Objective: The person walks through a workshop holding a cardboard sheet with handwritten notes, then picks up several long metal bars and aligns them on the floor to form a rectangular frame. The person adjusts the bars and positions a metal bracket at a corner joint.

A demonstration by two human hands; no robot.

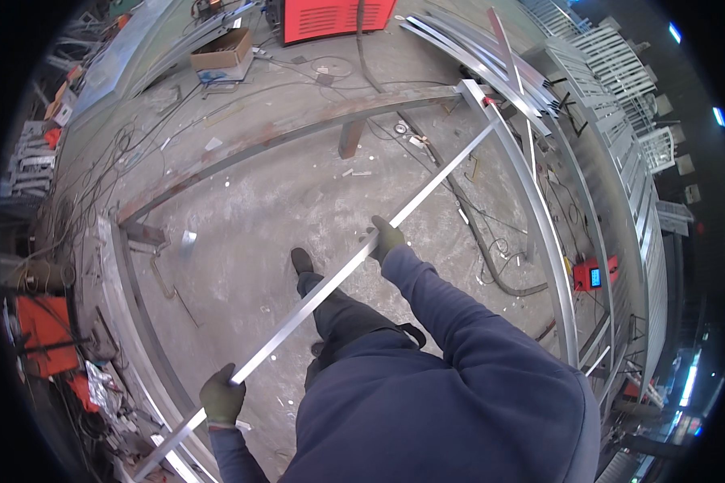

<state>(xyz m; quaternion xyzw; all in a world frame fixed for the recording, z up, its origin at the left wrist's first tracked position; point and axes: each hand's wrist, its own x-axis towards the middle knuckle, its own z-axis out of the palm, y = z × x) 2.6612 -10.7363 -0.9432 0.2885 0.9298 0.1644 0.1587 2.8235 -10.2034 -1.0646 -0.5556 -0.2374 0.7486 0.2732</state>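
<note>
A long, straight silver metal bar (310, 302) runs slantwise across the view, from the lower left up to the right. My left hand (222, 396), in a dark green glove, is closed around it near its lower end. Farther along, my right hand (387, 239), gloved alike, grips the same bar near its middle. The bar's far end meets or passes over a silver side rail (532, 201) of a large metal frame; I cannot tell whether they touch. Its near end crosses the left rail (125, 322). I stand inside the frame.
A rusty beam (274, 129) forms the far side. Beyond it are a red machine (338, 18), a cardboard box (222, 58) and stacked metal profiles (475, 60). A thick hose (479, 241) and cables lie on the floor. At right are a small red device (594, 275) and slatted panels (620, 60).
</note>
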